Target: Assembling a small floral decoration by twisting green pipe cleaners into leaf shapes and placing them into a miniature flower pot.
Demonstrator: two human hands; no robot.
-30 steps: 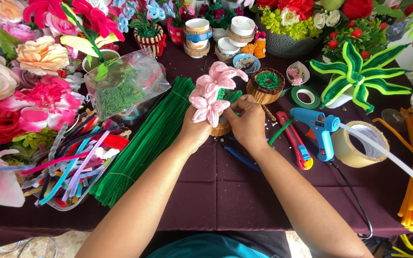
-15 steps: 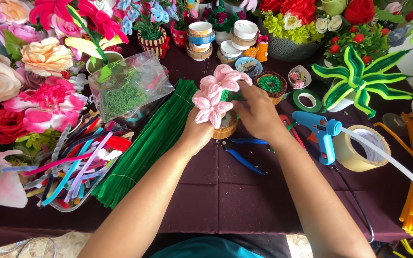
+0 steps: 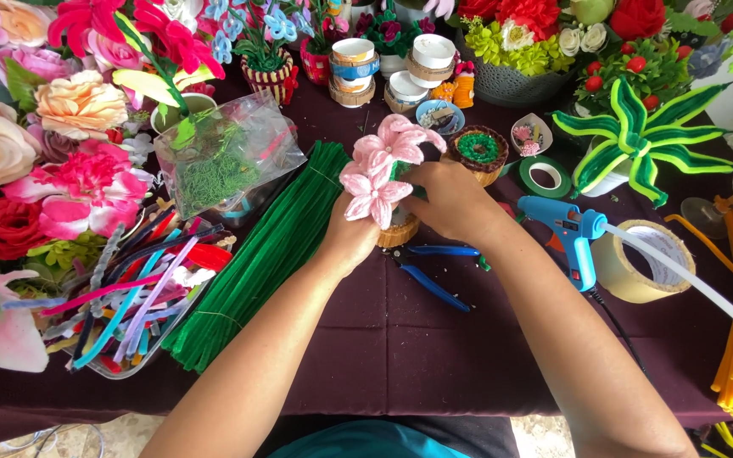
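The left hand [image 3: 345, 242] grips the small woven pot [image 3: 400, 231] from the left, and the pink pipe-cleaner flowers [image 3: 383, 165] rise between it and the right hand [image 3: 451, 199], which pinches their stems from the right. The cluster's long axis runs up and slightly right, away from the person, blooms facing the camera. Since half a second ago, both hands have stayed closed and the flowers tilted barely; the blue pliers [image 3: 434, 271] are now more exposed.

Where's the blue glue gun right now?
The blue glue gun lies on the table right of the right hand, between it and the tape roll.
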